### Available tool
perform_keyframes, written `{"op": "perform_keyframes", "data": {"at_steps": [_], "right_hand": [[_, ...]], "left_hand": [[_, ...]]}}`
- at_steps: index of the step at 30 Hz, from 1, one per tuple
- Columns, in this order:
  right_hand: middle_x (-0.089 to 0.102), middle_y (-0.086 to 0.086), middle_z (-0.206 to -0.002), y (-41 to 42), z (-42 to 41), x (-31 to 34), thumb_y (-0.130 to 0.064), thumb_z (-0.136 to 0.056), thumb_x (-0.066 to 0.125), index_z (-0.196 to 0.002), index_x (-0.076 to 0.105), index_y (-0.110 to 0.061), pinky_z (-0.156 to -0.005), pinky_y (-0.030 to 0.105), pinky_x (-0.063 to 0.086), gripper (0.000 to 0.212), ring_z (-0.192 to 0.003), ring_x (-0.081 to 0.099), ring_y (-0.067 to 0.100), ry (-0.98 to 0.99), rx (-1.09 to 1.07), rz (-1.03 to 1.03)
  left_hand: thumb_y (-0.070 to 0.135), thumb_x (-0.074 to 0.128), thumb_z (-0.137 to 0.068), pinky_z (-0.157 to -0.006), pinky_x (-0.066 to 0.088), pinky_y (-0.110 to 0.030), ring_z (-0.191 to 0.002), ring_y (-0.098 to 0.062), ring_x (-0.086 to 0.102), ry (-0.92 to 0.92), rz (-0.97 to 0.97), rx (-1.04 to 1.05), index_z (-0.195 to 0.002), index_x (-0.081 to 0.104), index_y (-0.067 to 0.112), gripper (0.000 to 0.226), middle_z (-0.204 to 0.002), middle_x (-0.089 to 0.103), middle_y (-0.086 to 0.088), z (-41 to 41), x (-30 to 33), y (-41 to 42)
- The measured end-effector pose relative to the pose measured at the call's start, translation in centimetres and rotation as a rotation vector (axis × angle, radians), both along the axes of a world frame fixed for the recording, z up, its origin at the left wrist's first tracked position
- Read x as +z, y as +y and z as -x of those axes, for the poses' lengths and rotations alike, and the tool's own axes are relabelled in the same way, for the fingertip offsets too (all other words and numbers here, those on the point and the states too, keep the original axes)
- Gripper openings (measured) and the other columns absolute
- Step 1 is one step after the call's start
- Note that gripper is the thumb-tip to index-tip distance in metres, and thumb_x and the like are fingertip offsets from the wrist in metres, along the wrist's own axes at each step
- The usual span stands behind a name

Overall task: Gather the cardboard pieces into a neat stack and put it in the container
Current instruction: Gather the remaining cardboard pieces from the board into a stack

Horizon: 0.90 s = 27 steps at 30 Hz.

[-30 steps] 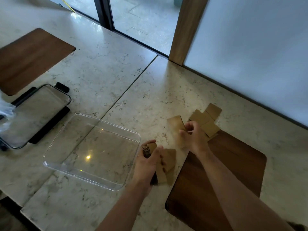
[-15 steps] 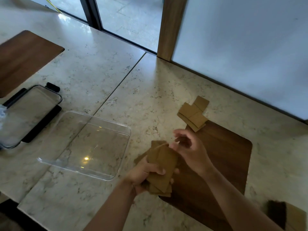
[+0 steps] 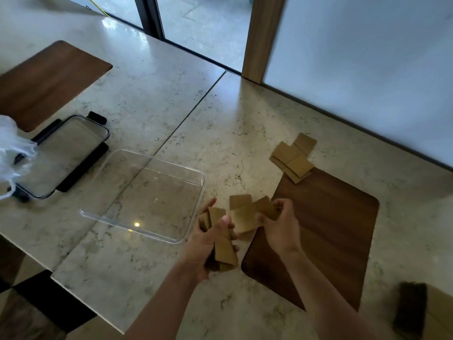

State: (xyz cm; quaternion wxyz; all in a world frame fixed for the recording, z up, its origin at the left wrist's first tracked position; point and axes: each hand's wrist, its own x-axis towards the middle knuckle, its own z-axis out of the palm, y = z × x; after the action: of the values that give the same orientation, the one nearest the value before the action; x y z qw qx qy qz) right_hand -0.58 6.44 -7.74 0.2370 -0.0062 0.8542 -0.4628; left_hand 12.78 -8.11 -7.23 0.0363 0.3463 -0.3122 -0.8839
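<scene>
Since the earlier frame, your right hand had moved in from the far pile and met the left, bringing a few loose cardboard pieces with it. Two hands were in view. Your left hand gripped a small stack of cardboard, thumb curled across its top. Your right hand pinched the loose pieces, fanned out just beside that stack. One more pile of cardboard lay farther off on the counter, overlapping a brown mat. One clear container sat just left of your hands, with its one lid beyond it.
</scene>
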Motion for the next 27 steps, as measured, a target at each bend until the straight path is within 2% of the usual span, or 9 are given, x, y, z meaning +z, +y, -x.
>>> {"op": "perform_keyframes", "data": {"at_steps": [3, 7, 10, 12, 16, 18, 20, 23, 27], "right_hand": [[0.073, -0.007, -0.101, 2.9, 1.7, 2.3, -0.028, -0.087, 0.080, -0.116, 0.059, -0.033, -0.068, 0.025, 0.062, 0.035, -0.081, 0.073, 0.010, -0.126, 0.033, 0.150], [0.075, -0.017, -0.115, 4.0, 2.0, 3.9, -0.044, -0.086, 0.078, -0.122, 0.065, -0.043, -0.091, 0.027, 0.059, 0.039, -0.107, 0.071, 0.006, -0.274, 0.499, 0.243], [0.061, -0.022, -0.134, 1.7, 0.6, 2.7, -0.054, -0.091, 0.068, -0.134, 0.060, -0.048, -0.098, 0.017, 0.050, 0.044, -0.123, 0.057, -0.003, -0.177, 0.687, 0.123], [0.054, -0.007, -0.138, 0.2, 0.0, 1.3, -0.046, -0.100, 0.058, -0.135, 0.059, -0.047, -0.093, 0.014, 0.045, 0.035, -0.126, 0.053, 0.006, 0.018, 0.536, 0.066], [0.029, 0.006, -0.147, -1.9, 1.6, -1.0, -0.046, -0.094, 0.067, -0.151, 0.037, -0.039, -0.114, 0.048, 0.036, 0.065, -0.134, 0.031, 0.029, 0.315, 0.689, -0.441], [0.028, 0.004, -0.146, -2.4, 2.4, -1.3, -0.054, -0.082, 0.076, -0.145, 0.041, -0.034, -0.113, 0.052, 0.034, 0.075, -0.132, 0.030, 0.030, 0.302, 0.763, -0.569], [0.041, 0.001, -0.133, -2.2, 3.3, -1.1, -0.045, -0.077, 0.084, -0.125, 0.052, -0.026, -0.104, 0.043, 0.042, 0.060, -0.124, 0.042, 0.026, 0.293, 0.665, -0.460], [0.060, -0.006, -0.116, 0.2, 5.0, 0.5, -0.022, -0.087, 0.080, -0.112, 0.054, -0.025, -0.083, 0.025, 0.052, 0.036, -0.109, 0.062, 0.018, 0.064, 0.290, -0.051], [0.073, 0.003, -0.113, 3.7, 6.1, 4.1, -0.020, -0.090, 0.077, -0.112, 0.064, -0.032, -0.077, 0.031, 0.064, 0.029, -0.098, 0.073, 0.017, -0.165, 0.063, 0.343]], "left_hand": [[0.031, 0.080, -0.085, -0.061, 0.064, -0.047, -0.075, -0.032, 0.072, -0.064, 0.111, -0.048, -0.135, 0.060, 0.034, 0.054, -0.101, 0.070, -0.022, 0.4, 0.4, 0.4], [0.047, 0.081, -0.086, -0.070, 0.064, -0.046, -0.094, -0.037, 0.078, -0.125, 0.072, -0.328, -0.133, 0.061, 0.022, 0.057, -0.118, 0.077, -0.020, 0.6, 1.3, 1.3], [0.023, 0.082, -0.086, -0.072, 0.064, -0.043, -0.097, -0.040, 0.078, -0.116, -0.020, -0.464, -0.138, 0.055, 0.016, 0.060, -0.116, 0.077, -0.028, -0.3, 1.2, 1.5], [0.007, 0.073, -0.089, -0.069, 0.064, -0.045, -0.094, -0.042, 0.078, -0.167, -0.061, -0.395, -0.141, 0.048, 0.012, 0.058, -0.116, 0.075, -0.034, -1.0, 0.8, 1.3], [-0.001, 0.069, -0.091, -0.067, 0.065, -0.050, -0.093, -0.041, 0.078, -0.247, -0.008, -0.236, -0.142, 0.052, 0.017, 0.057, -0.114, 0.077, -0.028, -1.9, -0.4, 0.4], [-0.004, 0.073, -0.088, -0.069, 0.064, -0.052, -0.084, -0.035, 0.077, -0.174, -0.020, -0.154, -0.141, 0.060, 0.029, 0.063, -0.107, 0.077, -0.025, -1.9, -0.7, 0.1], [-0.003, 0.077, -0.084, -0.078, 0.062, -0.061, -0.085, -0.035, 0.075, -0.103, -0.065, -0.045, -0.136, 0.065, 0.041, 0.070, -0.106, 0.069, -0.023, -1.6, -0.6, -0.1], [0.009, 0.083, -0.080, -0.072, 0.064, -0.056, -0.083, -0.035, 0.075, -0.061, -0.095, 0.045, -0.125, 0.071, 0.032, 0.052, -0.098, 0.071, -0.020, -0.1, -0.7, -0.3], [0.033, 0.096, -0.070, -0.067, 0.064, -0.053, -0.080, -0.039, 0.075, -0.111, -0.014, -0.060, -0.116, 0.066, 0.018, 0.057, -0.094, 0.074, -0.022, 3.4, -0.5, 0.2]]}}
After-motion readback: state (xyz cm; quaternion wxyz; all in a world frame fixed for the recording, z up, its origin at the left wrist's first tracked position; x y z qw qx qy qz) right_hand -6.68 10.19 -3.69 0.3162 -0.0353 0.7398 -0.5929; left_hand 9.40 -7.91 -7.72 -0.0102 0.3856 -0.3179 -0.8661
